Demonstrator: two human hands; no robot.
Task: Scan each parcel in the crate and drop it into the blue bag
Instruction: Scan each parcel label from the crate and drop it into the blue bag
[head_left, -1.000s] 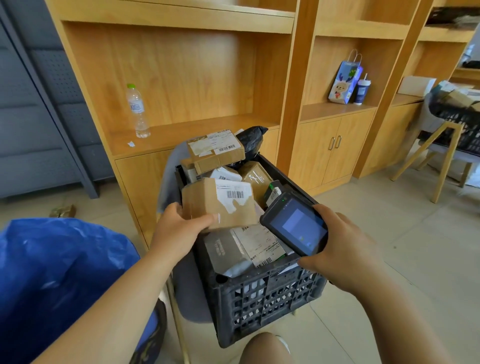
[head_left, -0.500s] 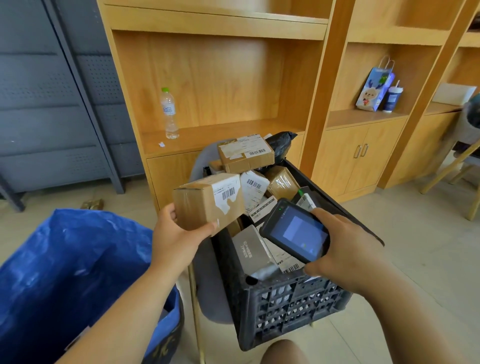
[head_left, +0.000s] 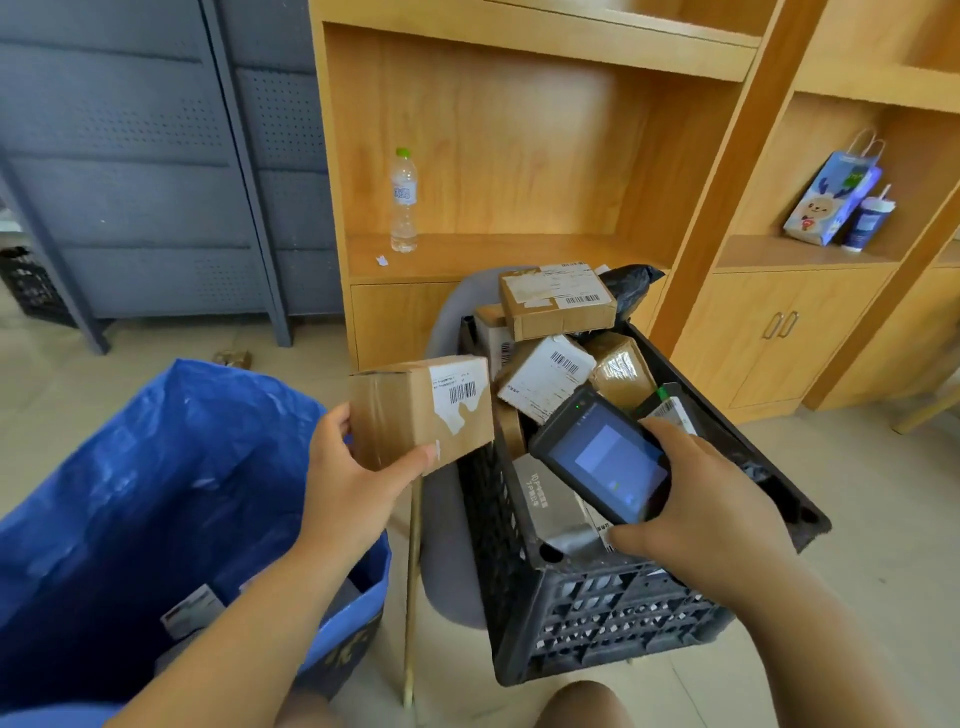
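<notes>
My left hand (head_left: 353, 467) grips a small brown cardboard parcel (head_left: 421, 410) with a white barcode label, held in the air between the blue bag (head_left: 130, 483) and the black crate (head_left: 613, 613). My right hand (head_left: 701, 509) holds a black handheld scanner (head_left: 602, 457), screen lit, over the crate's near side. Several parcels fill the crate, among them a large brown box (head_left: 556, 301) on top, a white-labelled box (head_left: 545, 374) and a taped brown packet (head_left: 621, 369). Some parcels lie at the bottom of the open bag.
The crate rests on a grey chair (head_left: 447, 525) in front of wooden shelving (head_left: 519, 156). A water bottle (head_left: 404, 202) stands on the shelf; a paper gift bag (head_left: 831, 202) and cup (head_left: 870, 223) stand further right. Grey metal cabinets (head_left: 140, 171) stand at the left.
My left hand has carried the brown parcel leftward, off the crate toward the blue bag. The view has turned left. The scanner stays over the crate.
</notes>
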